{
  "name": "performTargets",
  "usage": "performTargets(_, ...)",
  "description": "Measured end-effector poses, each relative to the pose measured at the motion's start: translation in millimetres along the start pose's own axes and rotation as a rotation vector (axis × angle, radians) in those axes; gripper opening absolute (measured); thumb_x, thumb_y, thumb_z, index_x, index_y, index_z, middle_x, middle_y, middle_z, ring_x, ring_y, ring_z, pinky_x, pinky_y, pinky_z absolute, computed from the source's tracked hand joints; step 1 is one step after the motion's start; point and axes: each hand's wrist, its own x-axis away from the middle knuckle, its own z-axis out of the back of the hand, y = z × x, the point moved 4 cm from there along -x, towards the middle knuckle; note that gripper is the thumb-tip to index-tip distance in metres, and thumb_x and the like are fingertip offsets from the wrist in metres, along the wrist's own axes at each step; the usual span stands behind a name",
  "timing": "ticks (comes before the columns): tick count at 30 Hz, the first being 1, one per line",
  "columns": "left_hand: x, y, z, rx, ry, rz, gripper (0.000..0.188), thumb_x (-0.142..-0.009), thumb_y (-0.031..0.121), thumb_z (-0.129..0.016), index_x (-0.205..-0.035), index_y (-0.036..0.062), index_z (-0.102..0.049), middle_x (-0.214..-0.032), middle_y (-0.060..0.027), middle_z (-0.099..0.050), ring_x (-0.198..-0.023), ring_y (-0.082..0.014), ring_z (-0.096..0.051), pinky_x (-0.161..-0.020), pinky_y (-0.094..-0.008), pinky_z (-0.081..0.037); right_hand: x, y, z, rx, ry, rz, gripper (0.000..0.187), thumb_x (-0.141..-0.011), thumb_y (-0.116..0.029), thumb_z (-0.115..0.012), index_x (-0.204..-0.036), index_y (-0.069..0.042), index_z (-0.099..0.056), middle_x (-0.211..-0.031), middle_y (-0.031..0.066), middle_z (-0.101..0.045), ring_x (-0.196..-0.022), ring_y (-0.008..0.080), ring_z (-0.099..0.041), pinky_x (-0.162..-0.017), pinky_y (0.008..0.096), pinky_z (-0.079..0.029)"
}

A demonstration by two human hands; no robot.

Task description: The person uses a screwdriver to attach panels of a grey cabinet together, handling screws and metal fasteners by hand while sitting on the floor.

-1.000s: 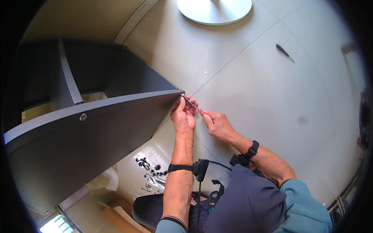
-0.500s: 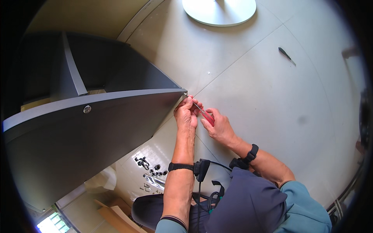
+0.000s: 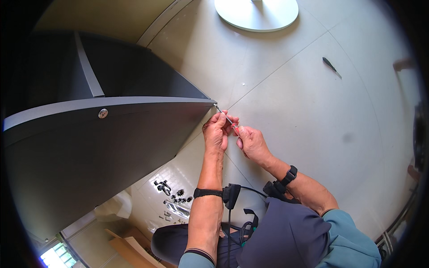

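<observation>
A dark grey furniture unit [image 3: 116, 147] with paler grey front edges stands to my left. At its right corner, the tip of a red-handled screwdriver [image 3: 235, 128] meets a small screw [image 3: 215, 105]. My right hand [image 3: 254, 145] is closed around the red handle. Just below the corner, my left hand [image 3: 216, 133] has its thumb and fingers closed about the metal shaft. The fingers hide part of the shaft. Farther left, a round silver screw head [image 3: 103, 113] sits in the panel near its edge.
A second screwdriver, black-handled [image 3: 330, 64], lies on the tiled floor at the far right. A round white base [image 3: 263, 20] stands at the top. Black fittings [image 3: 181, 196], a clear plastic bag [image 3: 178, 207] and an opened cardboard box [image 3: 127, 248] lie near my left forearm.
Both hands have drawn slightly down from the corner, baring more of the screwdriver's shaft. My right hand has shifted its grip and now covers more of the red handle.
</observation>
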Motion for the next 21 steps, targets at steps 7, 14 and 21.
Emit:
performTargets(7, -4, -1, -3, 0.017, 0.071, -0.070, 0.011, -0.091, 0.010, -0.064, -0.089, -0.0015, -0.063, -0.074, -0.0115, -0.065, -0.069, -0.0252, -0.067, -0.065, -0.0351, -0.057, 5, -26, -2, 0.347, 0.226, 0.377, 0.021, -0.092, -0.020, -0.060, -0.094, 0.001, -0.059, -0.066, 0.0166, -0.062, -0.061, 0.0287, -0.063, -0.057, 0.0378, -0.048)
performTargets(14, 3, 0, -13, 0.024, -0.047, 0.004, 0.014, -0.093, 0.011, -0.062, -0.097, -0.0023, -0.061, -0.078, -0.0112, -0.066, -0.073, -0.0258, -0.068, -0.069, -0.0358, -0.057, -1, -16, -2, 0.216, 0.160, 0.218, 0.019, -0.092, -0.016, -0.059, -0.094, 0.003, -0.060, -0.068, 0.0188, -0.062, -0.060, 0.0294, -0.064, -0.057, 0.0378, -0.048)
performTargets(21, -2, 1, -4, -0.038, -0.045, 0.024, 0.019, -0.094, 0.014, -0.061, -0.101, -0.0042, -0.059, -0.078, -0.0116, -0.065, -0.073, -0.0262, -0.068, -0.068, -0.0364, -0.057, 0, -19, -6, 0.293, 0.184, 0.306, 0.018, -0.094, -0.015, -0.057, -0.097, 0.003, -0.060, -0.068, 0.0135, -0.062, -0.061, 0.0184, -0.060, -0.057, 0.0337, -0.047)
